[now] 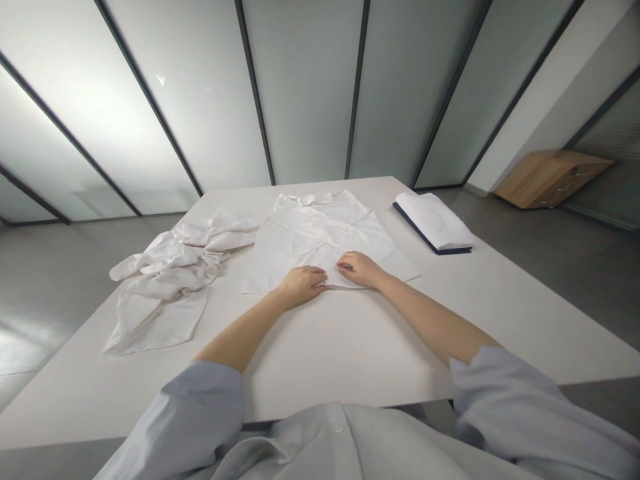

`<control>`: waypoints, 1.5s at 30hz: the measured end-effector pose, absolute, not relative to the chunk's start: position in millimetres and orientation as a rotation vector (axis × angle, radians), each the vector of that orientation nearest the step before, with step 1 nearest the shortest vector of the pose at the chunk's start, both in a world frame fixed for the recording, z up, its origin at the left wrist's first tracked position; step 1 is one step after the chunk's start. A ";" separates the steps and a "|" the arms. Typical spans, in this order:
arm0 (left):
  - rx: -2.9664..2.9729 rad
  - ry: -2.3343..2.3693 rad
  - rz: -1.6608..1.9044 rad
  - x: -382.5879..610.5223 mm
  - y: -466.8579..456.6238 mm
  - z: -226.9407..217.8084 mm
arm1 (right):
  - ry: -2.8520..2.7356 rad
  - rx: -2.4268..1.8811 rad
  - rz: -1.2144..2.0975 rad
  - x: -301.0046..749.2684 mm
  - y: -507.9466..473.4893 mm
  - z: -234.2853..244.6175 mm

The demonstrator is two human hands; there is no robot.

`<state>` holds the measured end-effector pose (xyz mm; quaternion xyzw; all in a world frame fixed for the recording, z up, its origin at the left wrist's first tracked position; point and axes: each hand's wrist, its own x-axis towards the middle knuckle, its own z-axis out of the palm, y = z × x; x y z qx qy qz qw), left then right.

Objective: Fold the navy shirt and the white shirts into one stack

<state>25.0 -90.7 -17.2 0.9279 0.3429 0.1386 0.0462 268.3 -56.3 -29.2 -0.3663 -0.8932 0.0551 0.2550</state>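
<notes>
Here's the shirt (320,230), mid-frame, spread flat, sleeves apparently laid across. My left hand (303,285) and right hand (359,268) curl at its near edge; whether they're pinching, I can't tell. Frame left, a pile (173,270) lies crumpled, unfolded; upper right, white cloth (433,220) sits neatly flat.

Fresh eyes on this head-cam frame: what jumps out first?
Probably the left hand and right hand, close together at the near edge of a white garment spread out mid-table. Next, the crumpled white cloth on the left side of the pale table. Then the white item on a dark flat board near the table's right edge.
</notes>
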 end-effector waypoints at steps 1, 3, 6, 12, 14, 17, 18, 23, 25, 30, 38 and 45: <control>2.844 1.037 0.420 25.9 -90.0 -17.8 | -2.435 -0.973 0.160 266.5 -58.1 -27.7; 2.866 1.024 0.419 27.2 -88.5 -18.7 | -2.456 -0.944 0.189 262.1 -62.7 -24.2; 2.880 1.052 0.424 27.2 -86.2 -19.7 | -2.498 -0.928 0.219 254.8 -70.3 -18.5; 2.865 1.071 0.435 24.3 -82.4 -22.3 | -2.617 -0.923 0.112 243.5 -79.0 -12.4; 2.853 1.068 0.424 23.9 -81.7 -22.8 | -2.630 -0.939 0.088 242.2 -78.8 -12.6; 2.844 1.068 0.411 23.9 -81.5 -22.2 | -2.648 -0.951 0.078 242.6 -76.9 -14.2; 2.846 1.064 0.405 23.9 -81.7 -21.6 | -2.654 -0.952 0.078 243.2 -76.3 -14.8; 2.878 1.074 0.354 23.3 -83.2 -16.9 | -2.675 -0.937 0.092 245.7 -74.5 -15.9; 2.885 1.101 0.344 22.2 -83.4 -16.2 | -2.682 -0.939 0.096 246.3 -74.5 -15.1; 2.901 1.167 0.301 18.0 -83.6 -16.9 | -2.731 -1.024 0.054 247.5 -77.6 -9.1; 2.836 1.455 0.153 28.1 -88.8 -10.2 | -2.646 -1.481 -0.128 226.2 -95.1 3.0; 2.876 1.311 0.088 20.3 -86.4 -5.4 | -2.706 -1.425 -0.156 238.8 -96.0 -0.1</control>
